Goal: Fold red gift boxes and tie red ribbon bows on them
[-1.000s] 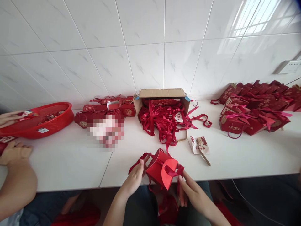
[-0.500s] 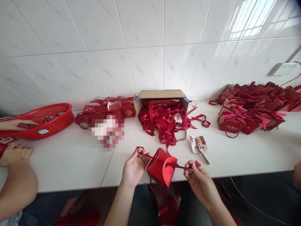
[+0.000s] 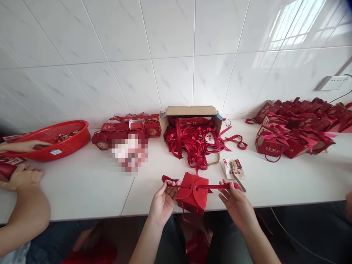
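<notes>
A small red gift box (image 3: 193, 193) with rounded flaps closed over its top sits at the near edge of the white table (image 3: 82, 187), in front of me. A red ribbon (image 3: 217, 187) runs through its flaps and stretches out to both sides. My left hand (image 3: 164, 201) pinches the ribbon's left end just left of the box. My right hand (image 3: 237, 203) pinches the right end, pulled out level to the right of the box.
An open cardboard box (image 3: 189, 112) spills red ribbons behind. Finished red boxes (image 3: 297, 128) pile at the right, more (image 3: 125, 128) at the left. Scissors on a card (image 3: 235, 170) lie nearby. Another person's hands (image 3: 23, 176) work by a red basket (image 3: 49, 141).
The box's flaps have closed and the box has settled upright on the table edge. My hands have drawn the ribbon ends apart until the ribbon runs straight across the top.
</notes>
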Motion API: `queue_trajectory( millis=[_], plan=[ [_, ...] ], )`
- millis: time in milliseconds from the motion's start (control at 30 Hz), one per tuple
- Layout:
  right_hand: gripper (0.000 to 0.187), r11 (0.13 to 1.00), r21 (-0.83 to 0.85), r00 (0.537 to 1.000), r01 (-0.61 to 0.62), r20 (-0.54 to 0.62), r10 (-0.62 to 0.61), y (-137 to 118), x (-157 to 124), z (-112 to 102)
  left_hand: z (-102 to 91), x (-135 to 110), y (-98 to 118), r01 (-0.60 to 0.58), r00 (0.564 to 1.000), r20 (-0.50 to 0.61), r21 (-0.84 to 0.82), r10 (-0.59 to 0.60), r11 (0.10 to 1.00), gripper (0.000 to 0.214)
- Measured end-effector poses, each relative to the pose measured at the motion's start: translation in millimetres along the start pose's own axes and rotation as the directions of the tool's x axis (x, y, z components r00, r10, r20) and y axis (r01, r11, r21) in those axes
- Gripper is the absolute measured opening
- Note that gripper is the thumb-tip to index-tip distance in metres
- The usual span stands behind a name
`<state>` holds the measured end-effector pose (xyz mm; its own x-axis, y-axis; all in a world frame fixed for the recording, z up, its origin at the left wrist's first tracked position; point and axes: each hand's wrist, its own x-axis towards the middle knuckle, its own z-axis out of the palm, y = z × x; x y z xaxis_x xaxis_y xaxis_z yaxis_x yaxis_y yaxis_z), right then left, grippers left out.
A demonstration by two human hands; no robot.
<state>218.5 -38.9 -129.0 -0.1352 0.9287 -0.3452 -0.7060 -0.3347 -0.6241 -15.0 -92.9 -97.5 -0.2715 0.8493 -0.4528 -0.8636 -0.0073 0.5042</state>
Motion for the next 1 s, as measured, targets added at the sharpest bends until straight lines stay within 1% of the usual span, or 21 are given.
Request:
queue_trajectory(
  millis=[133, 233, 333, 367, 400, 500, 600, 667, 767, 833, 900, 933, 1000],
  plan=[
    [0.020, 1.000, -0.004, 1.000, 0.016, -0.017, -0.016, 3.9, 0.4, -4.1, -3.6, -1.0, 0.8, -0.053, 0.998, -0.038, 0.004, 0.053, 0.999, 0.026],
    [0.018, 0.995, -0.035, 0.994, 0.099, -0.046, -0.100, -1.1, 0.4, -0.3, -0.3, -4.4, 10.3, -0.140, 0.989, -0.036, 0.034, 0.141, 0.990, 0.020],
    [0.018, 0.972, -0.124, 0.978, 0.198, -0.047, -0.205, -15.8, 2.0, 11.4, 10.3, -9.6, 24.4, -0.248, 0.969, 0.035, 0.106, 0.245, 0.963, 0.008],
    [0.020, 0.962, -0.151, 0.972, 0.227, -0.033, -0.234, -22.3, 2.7, 16.8, 15.4, -11.3, 29.4, -0.288, 0.957, 0.076, 0.137, 0.280, 0.948, 0.008],
    [0.022, 0.950, -0.174, 0.964, 0.259, -0.011, -0.265, -29.2, 3.3, 22.8, 21.1, -12.9, 34.4, -0.332, 0.941, 0.120, 0.169, 0.315, 0.928, 0.013],
    [0.025, 0.891, -0.260, 0.928, 0.372, 0.073, -0.366, -49.5, 3.8, 41.5, 40.3, -16.8, 47.7, -0.471, 0.876, 0.247, 0.251, 0.414, 0.846, 0.022],
    [0.026, 0.793, -0.402, 0.888, 0.458, 0.172, -0.426, -65.7, 0.1, 60.7, 59.9, -20.6, 57.0, -0.586, 0.803, 0.354, 0.318, 0.480, 0.746, 0.020],
    [0.027, 0.717, -0.474, 0.860, 0.511, 0.260, -0.440, -73.5, -4.9, 75.3, 73.0, -24.0, 60.6, -0.639, 0.761, 0.419, 0.359, 0.494, 0.680, 0.017],
    [0.027, 0.631, -0.486, 0.795, 0.605, 0.416, -0.442, -81.1, -14.5, 100.6, 93.7, -30.7, 62.6, -0.694, 0.712, 0.510, 0.411, 0.482, 0.591, 0.017],
    [0.025, 0.617, -0.454, 0.756, 0.643, 0.507, -0.414, -83.6, -19.8, 116.9, 107.3, -35.4, 62.3, -0.752, 0.653, 0.595, 0.437, 0.468, 0.494, 0.016],
    [0.024, 0.620, -0.426, 0.726, 0.659, 0.577, -0.375, -84.7, -22.6, 130.4, 119.4, -39.6, 61.6, -0.812, 0.580, 0.674, 0.435, 0.457, 0.389, 0.018],
    [0.026, 0.624, -0.416, 0.715, 0.662, 0.600, -0.358, -84.9, -23.0, 136.0, 124.4, -41.4, 61.3, -0.833, 0.551, 0.700, 0.425, 0.454, 0.355, 0.019],
    [0.027, 0.627, -0.404, 0.701, 0.666, 0.626, -0.341, -84.9, -22.7, 144.8, 132.4, -44.6, 61.0, -0.855, 0.516, 0.724, 0.401, 0.457, 0.330, 0.021]
  ],
)
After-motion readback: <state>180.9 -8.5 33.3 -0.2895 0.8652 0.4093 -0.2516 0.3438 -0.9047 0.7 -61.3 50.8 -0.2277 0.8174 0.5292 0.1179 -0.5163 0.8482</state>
